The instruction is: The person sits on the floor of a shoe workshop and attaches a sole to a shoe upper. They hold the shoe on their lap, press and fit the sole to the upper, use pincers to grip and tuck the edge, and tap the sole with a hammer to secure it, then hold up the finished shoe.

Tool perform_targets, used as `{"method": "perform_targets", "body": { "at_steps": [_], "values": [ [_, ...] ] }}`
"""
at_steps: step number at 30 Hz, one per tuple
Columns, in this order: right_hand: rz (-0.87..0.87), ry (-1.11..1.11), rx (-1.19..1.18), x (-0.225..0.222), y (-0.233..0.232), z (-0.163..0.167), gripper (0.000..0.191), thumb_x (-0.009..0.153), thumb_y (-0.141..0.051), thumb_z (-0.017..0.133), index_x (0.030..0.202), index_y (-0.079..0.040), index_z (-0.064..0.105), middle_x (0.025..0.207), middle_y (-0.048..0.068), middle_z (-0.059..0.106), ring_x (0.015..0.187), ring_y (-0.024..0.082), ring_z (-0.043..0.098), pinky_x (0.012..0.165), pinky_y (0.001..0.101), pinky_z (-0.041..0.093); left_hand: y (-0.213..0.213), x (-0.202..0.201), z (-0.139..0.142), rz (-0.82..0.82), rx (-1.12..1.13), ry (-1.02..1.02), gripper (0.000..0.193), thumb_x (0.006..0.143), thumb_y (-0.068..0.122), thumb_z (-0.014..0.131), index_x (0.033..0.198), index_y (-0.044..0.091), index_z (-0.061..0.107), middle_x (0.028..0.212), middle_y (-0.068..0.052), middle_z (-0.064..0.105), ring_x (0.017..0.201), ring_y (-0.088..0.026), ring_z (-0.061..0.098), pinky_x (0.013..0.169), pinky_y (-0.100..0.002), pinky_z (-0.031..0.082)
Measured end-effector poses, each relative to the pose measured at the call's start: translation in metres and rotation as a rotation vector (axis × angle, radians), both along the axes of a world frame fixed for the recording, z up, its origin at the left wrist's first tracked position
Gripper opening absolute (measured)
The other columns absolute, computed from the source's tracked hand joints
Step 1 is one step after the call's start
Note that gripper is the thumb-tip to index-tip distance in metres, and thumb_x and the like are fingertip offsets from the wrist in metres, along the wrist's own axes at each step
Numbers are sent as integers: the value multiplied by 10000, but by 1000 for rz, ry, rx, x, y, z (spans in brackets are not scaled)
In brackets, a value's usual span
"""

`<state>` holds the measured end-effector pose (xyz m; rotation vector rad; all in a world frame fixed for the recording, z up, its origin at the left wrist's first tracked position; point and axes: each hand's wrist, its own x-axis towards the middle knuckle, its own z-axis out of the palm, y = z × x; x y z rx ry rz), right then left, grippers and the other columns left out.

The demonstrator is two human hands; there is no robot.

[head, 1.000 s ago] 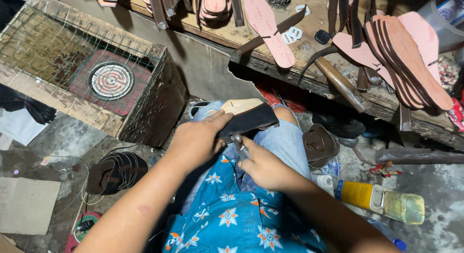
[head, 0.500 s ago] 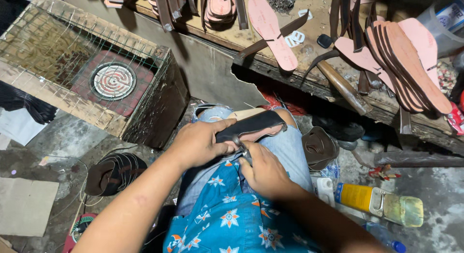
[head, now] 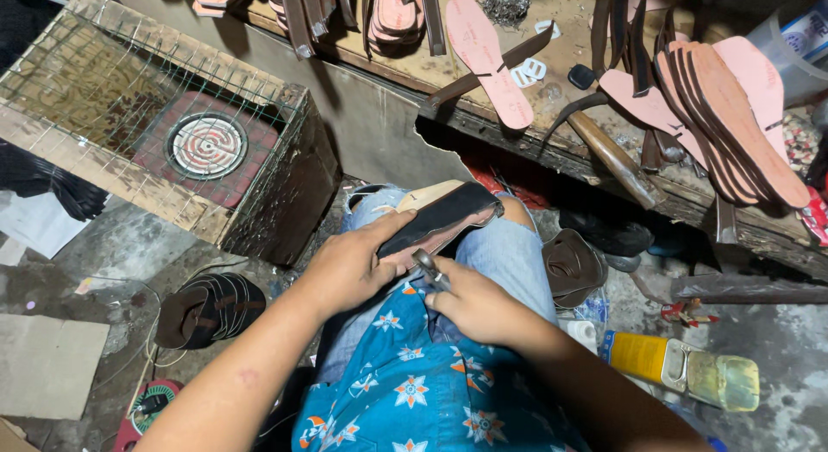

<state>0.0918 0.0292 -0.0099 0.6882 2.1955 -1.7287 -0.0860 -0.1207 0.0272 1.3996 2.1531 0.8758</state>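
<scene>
While the person sits with knees drawn up, a shoe sole [head: 440, 217] with a dark upper face and a pale edge lies across the lap on the jeans, which gives it a firm rest at working height. The left hand [head: 349, 266] lies flat over the near end of the sole, fingers spread and thumb along its edge, pressing it down so it cannot slide. The right hand [head: 473, 301] is curled tight around a small metal tool [head: 429, 268], whose tip sits at the sole's near edge just beside the left thumb; the grip is close to the tip, seemingly for control. What kind of tool it is cannot be told.

Ahead, a wooden bench [head: 552, 116] carries pink insoles [head: 487, 59], a stack of further pink soles [head: 733, 116] leaning at the right, dark straps hanging over its front edge, and a hammer [head: 617, 163] with its handle jutting out toward the person, within easy reach. To the left stands a wire-covered wooden box [head: 155, 133] with a round coil heater [head: 207, 146] inside it. On the floor lie a pile of dark straps [head: 207, 310] on the left, a brown sole [head: 573, 262] by the right knee, and a yellow can [head: 681, 370] on its side
</scene>
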Motion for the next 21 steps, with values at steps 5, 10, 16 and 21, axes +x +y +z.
{"method": "perform_targets", "body": {
  "at_steps": [5, 10, 16, 21],
  "values": [
    [82, 88, 465, -4, -9, 16, 639, 892, -184, 616, 1443, 55, 397, 1310, 312, 594, 1262, 438, 554, 1053, 450, 421, -1, 9, 3, 20, -5, 139, 655, 821, 253, 753, 1437, 210, 535, 1418, -211, 564, 1074, -423, 665, 879, -482, 553],
    [137, 71, 576, 0, -10, 32, 557, 887, -158, 613, 1375, 61, 458, 1213, 310, 633, 1161, 455, 602, 997, 478, 455, -2, 30, 3, 48, -194, 285, 726, 794, 152, 704, 1482, 234, 486, 1501, -217, 497, 847, -412, 717, 723, -476, 593],
    [144, 108, 642, 17, -18, 29, 295, 918, -150, 604, 1172, -5, 567, 1010, 250, 681, 1000, 436, 641, 892, 513, 475, -4, 48, 7, 46, -178, 452, 727, 813, 124, 696, 1503, 237, 497, 1526, -217, 495, 777, -376, 727, 658, -445, 602],
    [-7, 520, 708, 3, -25, -13, 299, 941, -158, 647, 1178, 2, 559, 1017, 240, 675, 976, 439, 637, 837, 515, 494, -11, 6, 8, -8, 43, 24, 661, 812, 283, 797, 1426, 211, 564, 1401, -181, 592, 1054, -423, 678, 872, -454, 558]
  ]
}}
